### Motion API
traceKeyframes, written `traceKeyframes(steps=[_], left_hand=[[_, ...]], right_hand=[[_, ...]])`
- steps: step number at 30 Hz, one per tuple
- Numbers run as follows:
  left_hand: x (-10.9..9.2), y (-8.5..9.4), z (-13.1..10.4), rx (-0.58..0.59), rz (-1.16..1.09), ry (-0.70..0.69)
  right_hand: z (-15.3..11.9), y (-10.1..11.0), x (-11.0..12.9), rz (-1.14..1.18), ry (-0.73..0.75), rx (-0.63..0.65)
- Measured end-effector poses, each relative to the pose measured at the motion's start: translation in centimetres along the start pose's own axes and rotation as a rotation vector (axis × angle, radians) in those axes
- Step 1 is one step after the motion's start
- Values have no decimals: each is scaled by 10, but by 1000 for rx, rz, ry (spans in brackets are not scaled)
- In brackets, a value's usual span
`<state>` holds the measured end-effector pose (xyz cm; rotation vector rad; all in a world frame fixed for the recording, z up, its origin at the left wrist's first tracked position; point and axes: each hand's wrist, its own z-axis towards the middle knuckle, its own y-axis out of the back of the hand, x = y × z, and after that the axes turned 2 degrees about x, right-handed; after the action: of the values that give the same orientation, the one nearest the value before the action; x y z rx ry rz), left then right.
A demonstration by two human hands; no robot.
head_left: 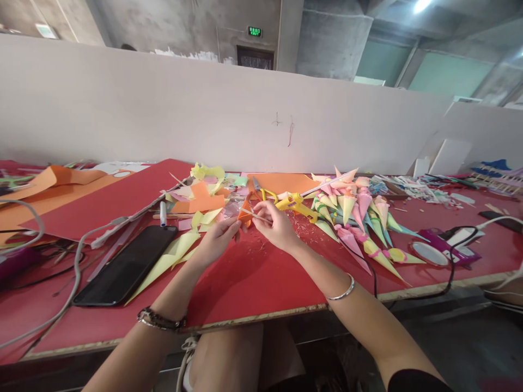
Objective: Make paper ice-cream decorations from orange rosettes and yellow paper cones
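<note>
Near the middle of the red table, my left hand pinches a small folded orange paper piece by its left side. My right hand is closed on a thin pale stick, whose tip lies against the orange paper. Just beyond the hands are scissors with yellow and orange handles. A yellow glue gun lies right of the scissors. To its right is a pile of colourful paper cones.
A black phone, a marker and yellow paper cones lie at the left. Orange and yellow scraps sit beyond my left hand. Black cables and a white round lid are at the right. A pale partition stands behind.
</note>
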<state>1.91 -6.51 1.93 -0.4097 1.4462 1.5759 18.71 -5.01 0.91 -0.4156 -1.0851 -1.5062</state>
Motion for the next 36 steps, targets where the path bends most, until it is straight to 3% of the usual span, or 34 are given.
traceKeyframes(steps=[4, 10, 14, 19, 26, 30, 33, 36], left_hand=[[3, -5, -2, -143, 279, -113], [4, -11, -5, -68, 538, -206], [-2, -9, -8, 19, 400, -222], [-7, -9, -8, -10, 203, -130], [1, -9, 0, -191, 96, -46], [8, -4, 4, -356, 2, 123], [8, 0, 4, -357, -81, 235], [6, 1, 4, -380, -145, 212]], right_hand=[[-1, 1, 6, 122, -26, 21], [-1, 3, 12, 119, -59, 39], [-2, 3, 12, 57, -42, 50], [-2, 3, 12, 38, 5, 80], [-1, 1, 8, -7, -11, 6], [1, 1, 4, -79, -13, -78], [1, 2, 2, -157, 7, -79], [2, 2, 4, -296, 59, -22]])
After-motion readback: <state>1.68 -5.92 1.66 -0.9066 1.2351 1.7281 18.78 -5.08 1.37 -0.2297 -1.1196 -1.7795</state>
